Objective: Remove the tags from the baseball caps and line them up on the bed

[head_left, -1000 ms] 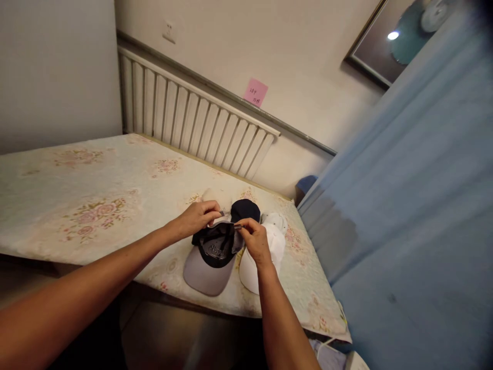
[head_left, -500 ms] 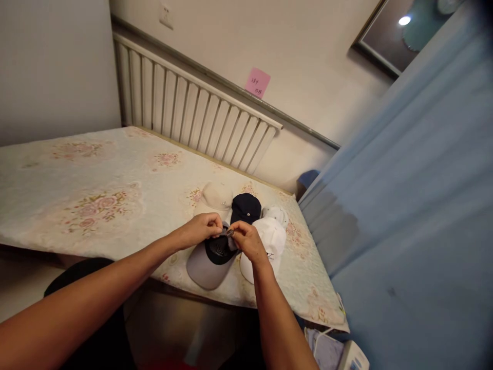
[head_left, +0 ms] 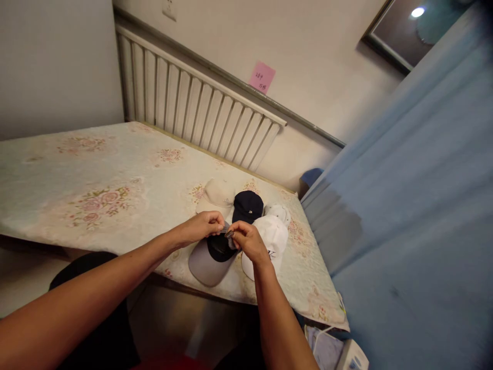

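Note:
A grey baseball cap (head_left: 208, 264) lies tilted near the bed's front edge, its brim toward me and its dark inside showing. My left hand (head_left: 206, 226) pinches one end of the cap's back strap. The other end of the strap, with what looks like a small buckle, is held between the thumb and fingers of my right hand (head_left: 248, 240). To the right, partly behind my right wrist, is a white cap (head_left: 273, 236) with dark lettering. Just beyond my hands sit a navy cap (head_left: 248, 205) and a beige cap (head_left: 219, 194).
Another white patterned hat (head_left: 283, 211) lies behind the white cap. The bed (head_left: 127, 221) has a floral cover. A radiator (head_left: 192, 103) runs along the wall behind it. A blue curtain (head_left: 404, 205) hangs at the right, with a pale box (head_left: 352, 354) below.
The view has shifted slightly. Both hands keep their pinch at the back of the grey cap, and the strap ends look slightly turned.

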Motion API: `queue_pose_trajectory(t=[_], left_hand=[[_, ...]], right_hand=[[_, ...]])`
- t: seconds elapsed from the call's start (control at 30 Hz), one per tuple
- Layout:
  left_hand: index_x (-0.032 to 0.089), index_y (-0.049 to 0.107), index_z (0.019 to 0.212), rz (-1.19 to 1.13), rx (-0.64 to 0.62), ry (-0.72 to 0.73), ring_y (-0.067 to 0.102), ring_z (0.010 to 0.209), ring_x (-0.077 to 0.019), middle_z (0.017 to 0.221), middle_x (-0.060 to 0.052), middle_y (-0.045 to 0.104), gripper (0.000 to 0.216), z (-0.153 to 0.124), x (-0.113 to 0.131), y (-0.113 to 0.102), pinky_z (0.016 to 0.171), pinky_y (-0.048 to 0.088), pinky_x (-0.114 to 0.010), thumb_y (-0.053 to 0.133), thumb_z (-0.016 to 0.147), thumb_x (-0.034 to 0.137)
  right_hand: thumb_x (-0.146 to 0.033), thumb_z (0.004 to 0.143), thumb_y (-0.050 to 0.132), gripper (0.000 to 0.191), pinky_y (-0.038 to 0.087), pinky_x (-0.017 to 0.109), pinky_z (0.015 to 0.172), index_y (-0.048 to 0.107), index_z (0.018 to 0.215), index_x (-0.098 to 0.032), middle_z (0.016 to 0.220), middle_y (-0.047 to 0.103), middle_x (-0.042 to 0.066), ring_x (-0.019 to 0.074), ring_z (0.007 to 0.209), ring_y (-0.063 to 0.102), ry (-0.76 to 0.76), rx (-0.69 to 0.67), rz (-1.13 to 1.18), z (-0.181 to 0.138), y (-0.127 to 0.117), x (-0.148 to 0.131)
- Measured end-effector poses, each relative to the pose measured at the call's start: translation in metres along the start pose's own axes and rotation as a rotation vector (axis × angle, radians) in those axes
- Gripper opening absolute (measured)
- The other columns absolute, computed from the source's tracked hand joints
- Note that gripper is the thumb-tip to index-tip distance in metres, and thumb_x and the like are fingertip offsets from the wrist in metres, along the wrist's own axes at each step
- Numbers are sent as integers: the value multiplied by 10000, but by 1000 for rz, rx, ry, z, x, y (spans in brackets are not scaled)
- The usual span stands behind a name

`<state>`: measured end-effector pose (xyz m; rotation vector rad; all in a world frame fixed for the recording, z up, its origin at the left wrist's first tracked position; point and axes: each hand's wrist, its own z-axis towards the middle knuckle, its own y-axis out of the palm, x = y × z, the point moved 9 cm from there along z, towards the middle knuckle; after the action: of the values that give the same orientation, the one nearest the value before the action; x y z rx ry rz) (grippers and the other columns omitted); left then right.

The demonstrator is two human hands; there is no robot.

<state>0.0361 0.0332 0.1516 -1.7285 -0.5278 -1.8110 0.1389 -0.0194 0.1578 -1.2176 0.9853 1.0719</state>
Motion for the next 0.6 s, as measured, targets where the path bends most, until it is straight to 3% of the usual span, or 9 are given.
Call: queue_pose_trajectory(t=[0.4,0.6], left_hand=[[172,547,758,5,-88,-14,417,557,-99,613,51,482,147,-5,1,9,544,284,-234,581,744,313],[176,551,724,-36,-210,-60,391,553,-99,601,50,459,172,-9,3,20,533,278,-230,612,703,335]], right_hand=[[-259,724,618,94,299,186,444,600,769,-178,478,489,-78,64,418,405,9,-27,24,-2,5,-1],[-208,700,597,70,324,174,429,560,756,-188,477,500,-86,63,409,425,29,-79,32,-5,13,-5]])
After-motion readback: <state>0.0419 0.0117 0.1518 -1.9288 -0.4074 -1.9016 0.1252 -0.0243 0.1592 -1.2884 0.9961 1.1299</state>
